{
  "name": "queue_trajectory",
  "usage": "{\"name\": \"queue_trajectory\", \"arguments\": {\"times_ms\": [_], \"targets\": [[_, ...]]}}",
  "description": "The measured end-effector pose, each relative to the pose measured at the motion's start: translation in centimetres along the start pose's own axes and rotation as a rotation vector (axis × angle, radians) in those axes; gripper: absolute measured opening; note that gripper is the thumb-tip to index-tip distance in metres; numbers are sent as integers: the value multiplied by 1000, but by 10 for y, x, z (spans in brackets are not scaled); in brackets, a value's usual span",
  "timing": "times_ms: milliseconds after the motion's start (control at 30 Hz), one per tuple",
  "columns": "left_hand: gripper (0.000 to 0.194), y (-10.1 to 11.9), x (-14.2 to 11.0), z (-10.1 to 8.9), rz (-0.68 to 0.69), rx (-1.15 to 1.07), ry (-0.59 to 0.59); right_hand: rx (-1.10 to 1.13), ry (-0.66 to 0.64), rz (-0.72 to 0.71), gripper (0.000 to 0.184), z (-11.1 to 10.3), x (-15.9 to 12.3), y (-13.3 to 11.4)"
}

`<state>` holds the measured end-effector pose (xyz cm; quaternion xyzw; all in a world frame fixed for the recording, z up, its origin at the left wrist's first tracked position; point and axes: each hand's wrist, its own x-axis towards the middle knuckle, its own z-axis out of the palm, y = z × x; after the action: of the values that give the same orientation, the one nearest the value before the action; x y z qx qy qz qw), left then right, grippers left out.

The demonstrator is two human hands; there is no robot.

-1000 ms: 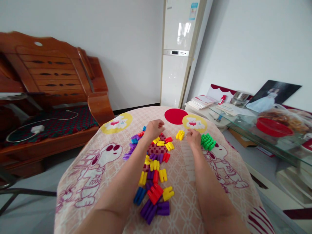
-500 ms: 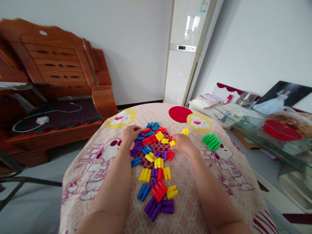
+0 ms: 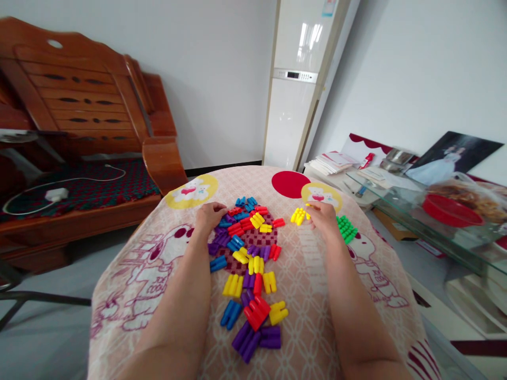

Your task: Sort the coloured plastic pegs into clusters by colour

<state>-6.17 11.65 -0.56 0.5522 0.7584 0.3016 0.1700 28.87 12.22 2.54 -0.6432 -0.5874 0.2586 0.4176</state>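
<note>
Loose plastic toy blocks (image 3: 236, 229) in red, blue, purple and yellow spread across the middle of the cloth, each made of joined tubes. My left hand (image 3: 210, 217) rests at the pile's far left edge, fingertips pinched beside red and purple blocks; what they hold, if anything, is hidden. On the right, my right hand (image 3: 321, 217) pinches a yellow block, mostly covered by the fingers. It touches or nearly touches the right end of a short row of yellow blocks (image 3: 298, 216). Just right of that hand sits a joined group of green blocks (image 3: 347, 229), partly hidden by it.
The round table wears a patterned tablecloth (image 3: 150, 253). A carved wooden bench (image 3: 87, 105) stands at left, with a charger and cable on its seat. To the right is a glass-topped table (image 3: 396, 203) with papers, a red bowl (image 3: 451, 209) and a framed photo.
My right hand has moved from the pile's right edge, rightward and away, to the yellow row, carrying a yellow block. My left hand stays at the pile's left edge. The view shifted slightly.
</note>
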Motion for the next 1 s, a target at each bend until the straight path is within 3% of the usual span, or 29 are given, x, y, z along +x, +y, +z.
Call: {"name": "queue_trajectory", "arguments": {"times_ms": [100,200,300,467,633,867,1000], "targets": [[22,1,0,-1,2,11,-7,85,31,141,45,3,6,23],[22,1,0,-1,3,14,-12,25,57,196,35,8,8,40],[22,1,0,0,1,16,-5,-117,93,119,26,11,10,49],[23,-1,1,1,4,4,-8,-290,133,-62,28,10,11,50],[25,-5,3,3,18,-9,-16,-399,48,-103,31,4,8,43],[27,-9,6,5,28,-5,-6,-420,-176,-184,40,-9,3,32],[27,-11,8,7,30,-8,0,-585,-181,-216,40,-5,3,29]]}}
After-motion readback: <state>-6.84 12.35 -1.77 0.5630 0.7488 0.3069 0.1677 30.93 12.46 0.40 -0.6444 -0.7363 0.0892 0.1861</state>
